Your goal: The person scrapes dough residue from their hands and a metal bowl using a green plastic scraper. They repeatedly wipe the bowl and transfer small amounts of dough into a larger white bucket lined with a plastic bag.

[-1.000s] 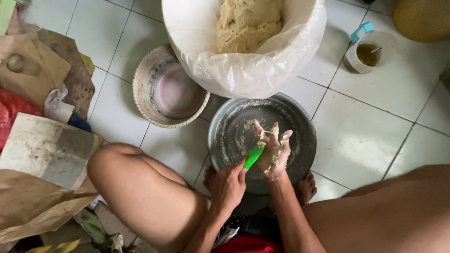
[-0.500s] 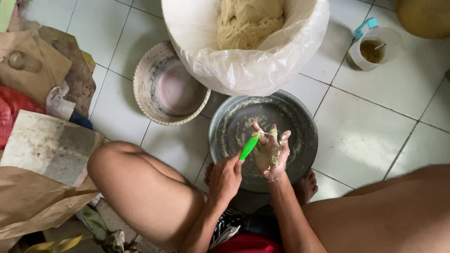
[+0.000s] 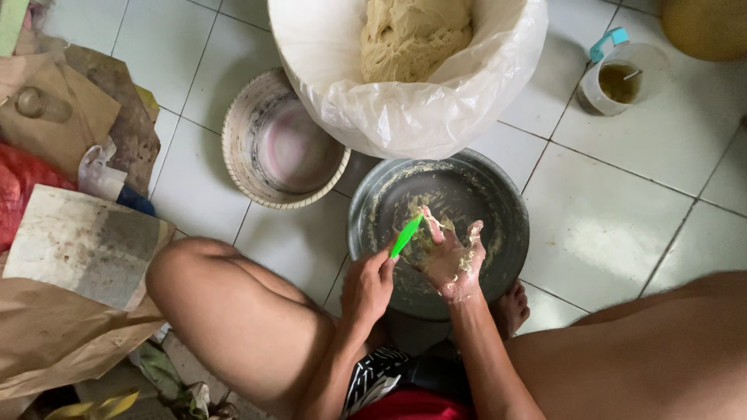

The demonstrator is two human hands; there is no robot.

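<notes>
View from above of a person squatting on a white tiled floor (image 3: 615,225), knees spread, w/ a round grey metal pan (image 3: 498,194) between the feet. The left hand (image 3: 367,286) is closed around the handle of a small green scraper (image 3: 406,236), blade angled up and to the right, its tip touching the right hand (image 3: 454,260). The right hand is held open over the pan, palm up, fingers spread and caked w/ pale sticky dough; it grips nothing. Judging by this, the scraping of dough off that hand is partly done: fingers and palm are coated yet, and smears and small clumps lie on the pan bottom, so cleaning looks far from finished. Just behind the pan, touching its far rim, stands a big tub lined w/ a white plastic bag (image 3: 405,117), holding a large mound of dough (image 3: 412,35). To the left of the pan, an empty woven basket (image 3: 237,167) w/ a pinkish inside. Top right, apart from the rest, a small plastic cup (image 3: 618,78) of brownish liquid w/ a blue tab. Far left: brown paper and cardboard (image 3: 54,334) in a heap. Vs. half a sec ago: little change; scraper sits at about the same angle against the right hand, both hands over the same spot of the pan, and the surroundings have not moved.
</notes>
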